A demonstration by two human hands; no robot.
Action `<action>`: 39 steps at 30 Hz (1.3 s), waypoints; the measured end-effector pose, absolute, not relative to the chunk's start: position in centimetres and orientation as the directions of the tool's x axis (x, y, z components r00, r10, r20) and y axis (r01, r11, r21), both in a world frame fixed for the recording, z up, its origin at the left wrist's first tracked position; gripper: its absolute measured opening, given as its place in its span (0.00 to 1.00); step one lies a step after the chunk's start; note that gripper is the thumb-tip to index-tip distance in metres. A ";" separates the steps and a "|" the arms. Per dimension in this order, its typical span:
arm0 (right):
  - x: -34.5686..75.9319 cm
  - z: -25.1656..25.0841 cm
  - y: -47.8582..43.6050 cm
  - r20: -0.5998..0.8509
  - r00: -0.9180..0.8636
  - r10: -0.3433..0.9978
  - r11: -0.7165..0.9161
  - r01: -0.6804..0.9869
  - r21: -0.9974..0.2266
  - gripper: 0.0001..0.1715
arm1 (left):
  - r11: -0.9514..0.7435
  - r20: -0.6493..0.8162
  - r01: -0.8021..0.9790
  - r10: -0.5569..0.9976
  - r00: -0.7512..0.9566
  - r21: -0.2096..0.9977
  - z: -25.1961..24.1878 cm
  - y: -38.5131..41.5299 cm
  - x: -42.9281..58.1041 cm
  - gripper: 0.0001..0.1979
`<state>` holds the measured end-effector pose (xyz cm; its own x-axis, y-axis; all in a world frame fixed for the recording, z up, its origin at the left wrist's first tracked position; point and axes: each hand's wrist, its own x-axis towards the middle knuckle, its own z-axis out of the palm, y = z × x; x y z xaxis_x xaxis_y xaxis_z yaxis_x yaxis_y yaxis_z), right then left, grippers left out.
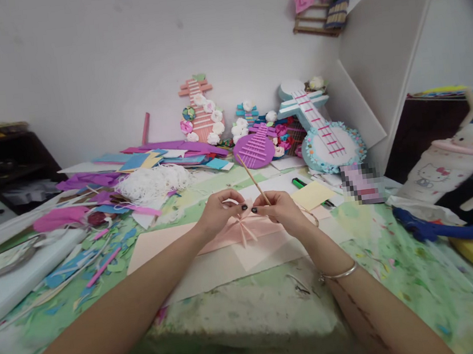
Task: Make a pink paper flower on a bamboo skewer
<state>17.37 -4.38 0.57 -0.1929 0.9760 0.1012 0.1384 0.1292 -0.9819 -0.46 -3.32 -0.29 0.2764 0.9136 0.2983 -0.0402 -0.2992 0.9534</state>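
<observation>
The pink paper [243, 232], pleated and gathered at its waist, sits at the centre of the frame, held just above a cream sheet [158, 245] on the tabletop [379, 251]. The left hand [219, 211] has its grip closed on the gather. The right hand [281, 210] has its grip closed on a thin stick [253, 179] that slants toward the upper left, its low end meeting the pleats. This looks like the step of fixing the gathered middle to the stick. The next move calls for a tight pinch, or the folds may spring apart.

Further out lie a green marker [299, 182] and a yellow note [312, 195] right of centre, white thread [153, 182] at upper left, a blue glue gun [436, 228] at right, and scraps [100, 257] at left. None of them blocks the hands
</observation>
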 end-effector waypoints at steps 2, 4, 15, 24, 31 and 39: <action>17.4 0.5 -4.3 0.115 -0.184 0.976 0.145 0.162 -0.976 0.12 | -0.294 0.297 -0.055 0.916 0.268 0.954 -0.4 -3.3 -0.4 0.13; 17.5 0.3 -4.2 0.147 -0.169 0.975 0.176 0.174 -0.969 0.12 | -0.286 0.290 -0.054 0.919 0.267 0.957 -0.4 -3.2 -0.4 0.12; 17.0 1.2 -5.2 0.146 -0.197 0.969 0.198 0.277 -0.940 0.16 | -0.229 0.264 -0.152 0.923 0.281 0.962 -0.9 -3.0 -0.3 0.12; 17.2 0.9 -5.0 0.058 -0.191 0.980 0.097 0.204 -0.974 0.19 | -0.158 0.188 -0.109 0.912 0.366 0.981 -0.5 -3.0 -0.7 0.19; 16.9 1.1 -4.9 0.103 -0.158 0.982 0.143 0.266 -0.953 0.21 | -0.108 0.147 -0.131 0.931 0.334 0.985 -1.0 -2.5 -1.0 0.19; 17.0 -0.2 -4.0 0.294 -0.119 0.948 0.318 0.335 -0.887 0.14 | -0.149 0.162 -0.081 0.968 0.189 0.986 -0.4 -2.9 -0.7 0.17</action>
